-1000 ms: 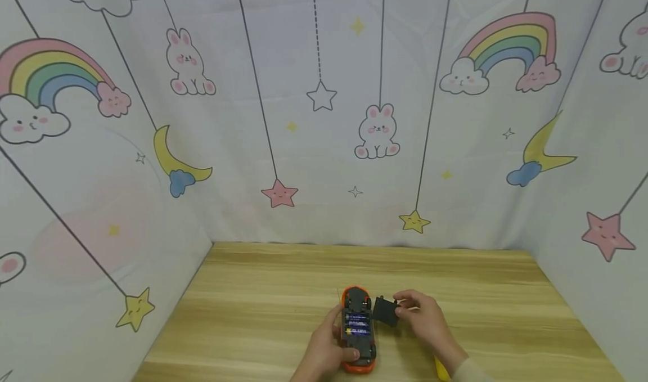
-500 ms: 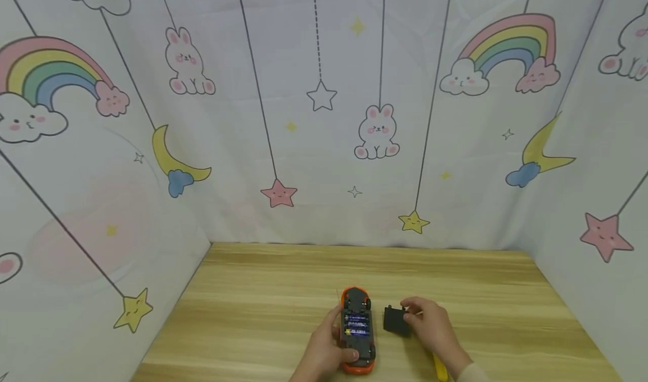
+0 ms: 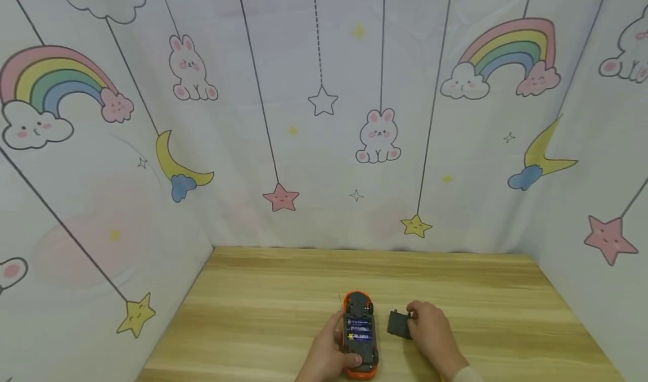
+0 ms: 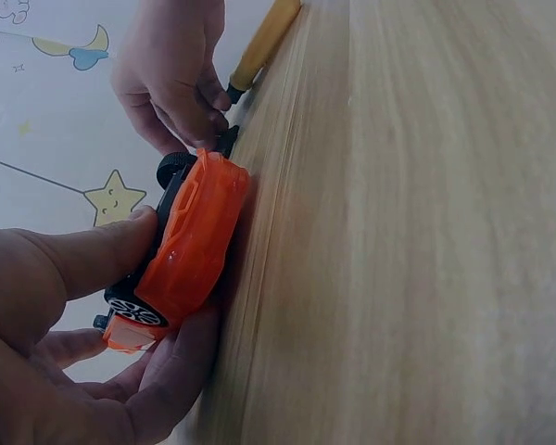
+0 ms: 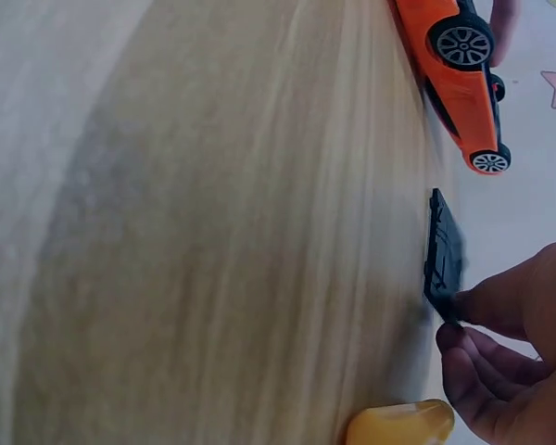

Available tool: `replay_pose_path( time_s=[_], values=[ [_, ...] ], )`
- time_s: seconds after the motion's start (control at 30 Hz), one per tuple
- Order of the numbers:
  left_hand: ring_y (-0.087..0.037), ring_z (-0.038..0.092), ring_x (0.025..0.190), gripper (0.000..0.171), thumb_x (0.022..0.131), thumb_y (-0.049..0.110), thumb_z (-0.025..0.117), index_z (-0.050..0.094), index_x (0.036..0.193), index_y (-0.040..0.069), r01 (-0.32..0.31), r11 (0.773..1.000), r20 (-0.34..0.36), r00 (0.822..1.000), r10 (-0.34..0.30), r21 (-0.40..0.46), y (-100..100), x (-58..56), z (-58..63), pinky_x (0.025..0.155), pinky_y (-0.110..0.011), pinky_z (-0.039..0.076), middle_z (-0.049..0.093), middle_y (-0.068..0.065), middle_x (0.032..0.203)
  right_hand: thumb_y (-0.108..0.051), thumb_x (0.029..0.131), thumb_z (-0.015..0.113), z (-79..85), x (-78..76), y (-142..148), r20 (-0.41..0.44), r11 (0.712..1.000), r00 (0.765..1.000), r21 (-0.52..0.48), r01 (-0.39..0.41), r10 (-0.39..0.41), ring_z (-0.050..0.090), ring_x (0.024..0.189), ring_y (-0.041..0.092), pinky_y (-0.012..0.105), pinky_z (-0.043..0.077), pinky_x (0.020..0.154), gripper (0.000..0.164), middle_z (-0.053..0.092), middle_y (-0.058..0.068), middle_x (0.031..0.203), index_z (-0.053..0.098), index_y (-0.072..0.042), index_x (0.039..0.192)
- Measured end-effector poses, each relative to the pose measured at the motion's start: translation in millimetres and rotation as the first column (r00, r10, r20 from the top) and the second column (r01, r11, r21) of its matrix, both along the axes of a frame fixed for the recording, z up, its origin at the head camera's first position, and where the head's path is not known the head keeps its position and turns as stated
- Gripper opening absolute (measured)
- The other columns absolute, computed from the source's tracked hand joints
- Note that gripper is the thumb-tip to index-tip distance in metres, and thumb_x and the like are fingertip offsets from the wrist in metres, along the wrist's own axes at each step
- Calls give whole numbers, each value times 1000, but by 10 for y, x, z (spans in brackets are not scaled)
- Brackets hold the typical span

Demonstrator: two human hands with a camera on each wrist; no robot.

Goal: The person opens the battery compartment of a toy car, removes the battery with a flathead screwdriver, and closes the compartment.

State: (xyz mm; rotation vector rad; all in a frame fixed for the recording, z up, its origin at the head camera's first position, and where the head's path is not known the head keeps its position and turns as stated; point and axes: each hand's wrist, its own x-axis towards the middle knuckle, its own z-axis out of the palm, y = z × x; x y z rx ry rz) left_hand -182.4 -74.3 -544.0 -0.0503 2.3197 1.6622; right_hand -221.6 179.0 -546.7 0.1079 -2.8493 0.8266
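An orange toy car (image 3: 360, 349) lies wheels up in my left hand (image 3: 326, 347), its dark underside facing the head camera. Several blue batteries (image 3: 359, 329) fill the open compartment in its middle. In the left wrist view, the thumb presses on the underside of the car (image 4: 193, 243) while fingers curl beneath its body. To the right of the car, my right hand (image 3: 434, 332) pinches a black battery cover (image 3: 399, 324) by one edge. The right wrist view shows the cover (image 5: 445, 255) tilted, close above the table and apart from the car.
A tool with a yellow handle (image 4: 267, 39) and dark end lies on the wooden table (image 3: 263, 309) near my right hand; its handle (image 5: 400, 425) also shows in the right wrist view. White cloth walls (image 3: 324, 213) with cartoon prints enclose the table's back and sides.
My right hand has drawn the battery cover to the right, away from the car, and its tilt has changed. The left hand keeps the car in about the same place.
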Motion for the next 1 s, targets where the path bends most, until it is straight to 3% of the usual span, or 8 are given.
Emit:
replay_pose_path(
  time_s=[0.27,0.5,0.67,0.8,1.0],
  values=[
    [-20,62,88,107,66,-1,89,37,158,16,-1,1000,-5,1000,1,0,4,0,-4,83,-45,52,64,-8,102,2,80,76,-5,-22,21,-4,998,1000,55,-3,3,70,80,26,45,58,71,15,72,10,85,74,-2,95],
    [-20,62,87,108,66,0,90,37,158,18,-10,1000,10,1000,10,0,0,-16,8,83,-44,51,63,-8,101,-4,83,74,74,-27,-11,-2,1000,1000,24,13,-13,70,83,24,45,58,74,14,73,8,88,76,-5,97],
    [-20,63,87,107,65,1,91,38,157,17,-10,1000,3,1000,10,-22,-12,-15,18,83,-43,50,65,-6,100,-9,88,77,160,21,-148,38,992,998,-121,-44,48,65,79,12,35,56,71,17,71,2,92,75,-8,104],
    [-20,63,87,107,66,2,91,38,157,17,-1,1000,-17,1000,1,-28,-22,-1,10,84,-44,50,66,-5,98,-8,87,80,186,78,-289,78,954,987,-276,-117,143,68,81,9,28,57,71,25,71,5,101,72,-7,110],
    [-19,64,86,105,68,-2,89,36,158,15,15,1000,-28,999,-14,10,-24,9,3,81,-42,52,66,-7,97,-14,85,83,167,145,-430,115,896,955,-392,-209,273,72,87,16,28,58,72,40,70,11,109,67,-4,121]
  ],
)
